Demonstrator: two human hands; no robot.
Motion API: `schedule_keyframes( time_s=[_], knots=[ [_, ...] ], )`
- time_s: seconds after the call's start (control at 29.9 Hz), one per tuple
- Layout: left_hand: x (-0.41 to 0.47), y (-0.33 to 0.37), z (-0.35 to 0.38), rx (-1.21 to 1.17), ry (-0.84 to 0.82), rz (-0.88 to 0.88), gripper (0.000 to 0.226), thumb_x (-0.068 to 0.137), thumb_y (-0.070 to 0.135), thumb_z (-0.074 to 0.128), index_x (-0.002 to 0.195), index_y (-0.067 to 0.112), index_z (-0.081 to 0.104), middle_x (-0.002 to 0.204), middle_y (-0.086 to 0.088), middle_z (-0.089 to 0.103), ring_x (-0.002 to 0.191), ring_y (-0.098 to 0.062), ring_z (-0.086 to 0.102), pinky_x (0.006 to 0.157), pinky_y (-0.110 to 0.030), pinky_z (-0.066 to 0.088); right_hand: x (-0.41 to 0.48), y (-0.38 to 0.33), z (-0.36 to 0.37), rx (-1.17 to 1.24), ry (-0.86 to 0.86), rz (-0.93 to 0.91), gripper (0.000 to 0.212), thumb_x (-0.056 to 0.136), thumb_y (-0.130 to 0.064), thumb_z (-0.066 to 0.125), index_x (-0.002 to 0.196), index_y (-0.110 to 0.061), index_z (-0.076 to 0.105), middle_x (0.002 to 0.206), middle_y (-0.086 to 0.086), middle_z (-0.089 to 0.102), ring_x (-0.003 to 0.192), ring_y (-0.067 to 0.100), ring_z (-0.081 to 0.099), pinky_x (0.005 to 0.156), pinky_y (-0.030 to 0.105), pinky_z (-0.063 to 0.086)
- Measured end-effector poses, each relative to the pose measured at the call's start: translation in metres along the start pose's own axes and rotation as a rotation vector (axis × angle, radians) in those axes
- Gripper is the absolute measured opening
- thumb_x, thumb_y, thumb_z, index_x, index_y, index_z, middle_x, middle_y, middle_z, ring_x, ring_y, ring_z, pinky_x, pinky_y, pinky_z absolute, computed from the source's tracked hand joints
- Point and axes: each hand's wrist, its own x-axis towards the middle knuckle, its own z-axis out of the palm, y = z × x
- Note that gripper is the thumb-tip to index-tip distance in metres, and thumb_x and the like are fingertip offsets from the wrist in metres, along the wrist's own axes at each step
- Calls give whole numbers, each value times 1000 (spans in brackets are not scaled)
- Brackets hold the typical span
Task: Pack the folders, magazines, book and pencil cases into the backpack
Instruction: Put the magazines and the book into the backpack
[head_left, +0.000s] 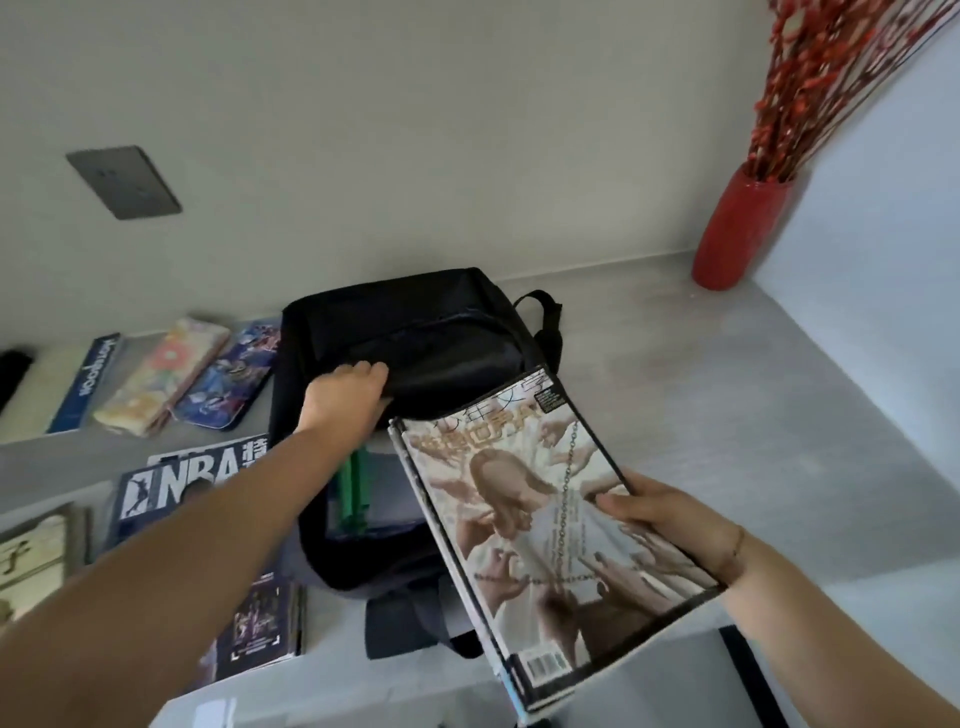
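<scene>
A black backpack (415, 332) lies open on the grey table, with a green-spined folder (353, 493) showing inside it. My left hand (345, 397) grips the edge of the backpack's upper flap. My right hand (670, 512) holds a stack of magazines (540, 519) by its right edge, over the backpack's right side. Left of the bag lie two pencil cases, one floral (156, 379) and one blue (228, 379), plus a blue-spined book (85, 384). An NBA magazine (176, 483) and a dark magazine (254, 623) lie at the left front.
A red vase (737, 234) with red branches stands at the back right corner by the wall. A grey wall socket plate (124, 182) is on the wall. Another printed item (31, 561) lies at the far left edge. Bare table (727, 395) stretches right of the bag.
</scene>
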Motion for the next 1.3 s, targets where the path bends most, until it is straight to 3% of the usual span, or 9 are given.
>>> schedule_keyframes(
  time_s=[0.07,0.17,0.3,0.6,0.77,0.94,1.1,1.2,1.3],
  knots=[
    [7,-11,-19,-163,154,-39,19,90,20,53,104,7,52,103,-17,64,92,-38,62,68,-42,50,15,13,20,-23,-13,31,50,45,-27,91,87,-9,71,94,19,65,88,27,63,89,39,47],
    [17,-21,-53,-333,338,-78,13,85,9,50,98,4,51,96,-22,63,83,-44,61,60,-39,41,35,17,47,-15,26,35,13,77,-9,67,90,-8,67,87,13,65,75,16,66,77,28,51],
    [15,-32,-72,-302,276,33,14,86,10,49,100,7,49,93,-18,63,82,-40,61,60,-37,40,74,2,70,16,66,6,18,92,-5,50,94,-11,67,92,14,66,79,20,66,79,31,52],
    [3,-40,-43,-246,170,123,21,88,15,51,109,12,50,100,-10,64,90,-34,61,63,-35,40,185,-52,91,-254,305,-16,7,89,-12,59,95,-10,63,88,6,63,79,13,60,81,23,48],
    [5,-46,-14,-334,101,96,26,90,19,53,114,12,52,111,-9,58,102,-29,56,73,-38,45,205,-52,98,-383,514,49,63,83,-36,65,131,1,48,136,11,52,127,27,48,108,29,36],
    [0,-47,7,-404,91,65,28,89,20,57,116,13,53,112,-7,57,106,-25,53,80,-38,47,205,-39,106,-663,593,-2,47,87,-9,60,129,6,47,121,18,57,116,29,53,89,30,42],
    [-8,-40,14,-405,105,75,31,88,22,57,118,14,54,112,-6,56,107,-25,53,81,-37,50,188,-17,103,-611,631,-68,70,84,-5,61,145,-16,28,145,10,40,125,32,48,103,40,44],
    [-12,-37,16,-378,74,77,34,92,24,53,125,15,50,118,-6,54,112,-24,50,86,-37,49,180,-15,103,-676,687,-107,64,86,-9,60,144,-14,31,145,11,41,127,31,46,100,33,42],
    [-23,-36,21,-375,57,90,41,95,28,49,134,15,45,128,-6,51,118,-24,47,94,-37,46,165,-10,115,-1077,746,-53,59,86,-25,60,139,-17,36,141,12,38,128,34,40,103,43,39]
  ],
)
